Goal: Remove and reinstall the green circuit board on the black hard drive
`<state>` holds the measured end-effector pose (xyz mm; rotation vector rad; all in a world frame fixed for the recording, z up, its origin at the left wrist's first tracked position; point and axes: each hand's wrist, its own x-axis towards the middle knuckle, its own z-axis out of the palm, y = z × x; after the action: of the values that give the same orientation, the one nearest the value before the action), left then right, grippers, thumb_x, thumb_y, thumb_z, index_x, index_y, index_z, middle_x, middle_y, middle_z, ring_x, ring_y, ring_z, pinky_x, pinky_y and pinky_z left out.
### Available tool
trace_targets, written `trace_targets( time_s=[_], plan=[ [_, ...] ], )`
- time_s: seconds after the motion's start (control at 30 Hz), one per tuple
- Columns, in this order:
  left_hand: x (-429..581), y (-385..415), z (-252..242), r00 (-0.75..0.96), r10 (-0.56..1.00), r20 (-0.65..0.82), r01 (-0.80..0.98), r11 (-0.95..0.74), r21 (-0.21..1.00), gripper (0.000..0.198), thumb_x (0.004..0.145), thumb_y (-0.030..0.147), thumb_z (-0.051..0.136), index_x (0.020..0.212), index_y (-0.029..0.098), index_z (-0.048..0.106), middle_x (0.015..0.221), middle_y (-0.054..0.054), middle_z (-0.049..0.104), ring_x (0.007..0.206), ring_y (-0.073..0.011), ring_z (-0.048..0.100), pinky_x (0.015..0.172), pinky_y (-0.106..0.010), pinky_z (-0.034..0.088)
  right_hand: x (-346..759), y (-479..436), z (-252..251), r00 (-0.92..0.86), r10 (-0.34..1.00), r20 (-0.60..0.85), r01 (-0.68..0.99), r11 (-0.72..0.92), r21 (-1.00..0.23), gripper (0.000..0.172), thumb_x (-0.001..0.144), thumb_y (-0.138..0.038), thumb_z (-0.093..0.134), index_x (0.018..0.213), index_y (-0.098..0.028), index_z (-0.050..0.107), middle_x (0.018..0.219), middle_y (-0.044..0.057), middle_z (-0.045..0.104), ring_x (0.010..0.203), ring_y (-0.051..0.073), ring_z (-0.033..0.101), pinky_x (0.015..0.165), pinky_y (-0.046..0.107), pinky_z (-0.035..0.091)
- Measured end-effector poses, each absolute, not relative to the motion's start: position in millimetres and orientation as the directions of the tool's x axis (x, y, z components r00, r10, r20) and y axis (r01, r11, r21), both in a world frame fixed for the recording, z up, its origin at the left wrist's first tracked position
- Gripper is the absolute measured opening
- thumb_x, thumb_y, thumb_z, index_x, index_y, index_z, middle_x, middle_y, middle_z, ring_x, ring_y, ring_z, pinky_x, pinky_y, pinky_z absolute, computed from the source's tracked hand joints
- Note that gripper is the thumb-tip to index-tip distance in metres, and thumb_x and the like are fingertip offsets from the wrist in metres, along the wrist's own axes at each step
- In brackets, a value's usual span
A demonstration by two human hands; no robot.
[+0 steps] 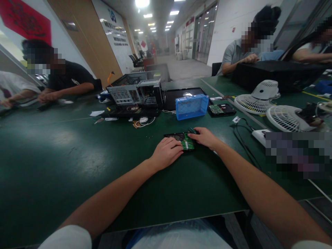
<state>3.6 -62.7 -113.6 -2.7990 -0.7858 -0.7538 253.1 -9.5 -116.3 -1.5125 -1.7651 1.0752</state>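
Observation:
A hard drive with a green circuit board (188, 141) lies on the green table (116, 145), its board side up. My left hand (168, 152) rests over the drive's left and near part, its fingers held together on it. At the drive's upper right, my right hand (203, 136) is closed round a dark tool with a rounded handle (192, 131). The tool's tip is too small to make out. A few tiny bits (149, 136) lie on the table to the left of the drive.
Beyond my hands stand a blue plastic bin (192, 107), a second drive (221, 109) and an open computer case (137, 93). White fan parts (254, 102), a power strip (260, 136) and a black cable (243, 141) are at the right. People sit at both sides.

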Motion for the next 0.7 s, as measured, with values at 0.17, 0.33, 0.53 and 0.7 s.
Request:
trace_targets(
  time_s=[0.17, 0.33, 0.53, 0.7],
  plan=[
    [4.4, -61.2, -115.7, 0.741, 0.446, 0.502, 0.516, -0.856, -0.001, 0.019, 0.1, 0.031, 0.055, 0.104, 0.019, 0.07, 0.108, -0.008, 0.071, 0.101, -0.0227, 0.063, 0.087, -0.041, 0.047, 253.3, -8.4, -118.4, -0.197, 0.978, -0.067, 0.506, 0.043, -0.862, 0.031, 0.083, -0.049, 0.068, 0.086, -0.018, 0.063, 0.061, -0.003, 0.054, 0.053, 0.012, 0.046, 0.048, 0.025, 0.031],
    [4.0, -62.0, -115.9, 0.721, 0.462, 0.516, 0.533, -0.846, 0.012, 0.022, 0.099, 0.033, 0.056, 0.106, 0.018, 0.07, 0.109, -0.009, 0.071, 0.102, -0.0238, 0.062, 0.087, -0.042, 0.047, 253.1, -8.4, -118.6, -0.187, 0.98, -0.067, 0.504, 0.037, -0.863, 0.031, 0.082, -0.049, 0.069, 0.086, -0.018, 0.063, 0.061, -0.003, 0.054, 0.054, 0.012, 0.046, 0.048, 0.025, 0.032],
    [3.5, -62.9, -114.9, 0.721, 0.472, 0.507, 0.54, -0.842, 0.017, 0.023, 0.099, 0.033, 0.056, 0.107, 0.017, 0.07, 0.111, -0.009, 0.071, 0.103, -0.0238, 0.062, 0.088, -0.042, 0.047, 253.5, -7.8, -118.9, -0.195, 0.978, -0.072, 0.497, 0.035, -0.867, 0.03, 0.083, -0.047, 0.069, 0.086, -0.018, 0.063, 0.062, -0.003, 0.055, 0.054, 0.012, 0.046, 0.049, 0.024, 0.032],
    [3.5, -62.8, -113.6, 0.727, 0.472, 0.499, 0.536, -0.844, 0.018, 0.022, 0.1, 0.032, 0.055, 0.108, 0.018, 0.07, 0.112, -0.009, 0.071, 0.104, -0.0239, 0.062, 0.088, -0.042, 0.047, 254.4, -6.3, -120.5, -0.204, 0.976, -0.076, 0.494, 0.036, -0.869, 0.03, 0.084, -0.047, 0.069, 0.09, -0.018, 0.064, 0.064, -0.002, 0.056, 0.055, 0.012, 0.048, 0.048, 0.024, 0.033]
  ],
)
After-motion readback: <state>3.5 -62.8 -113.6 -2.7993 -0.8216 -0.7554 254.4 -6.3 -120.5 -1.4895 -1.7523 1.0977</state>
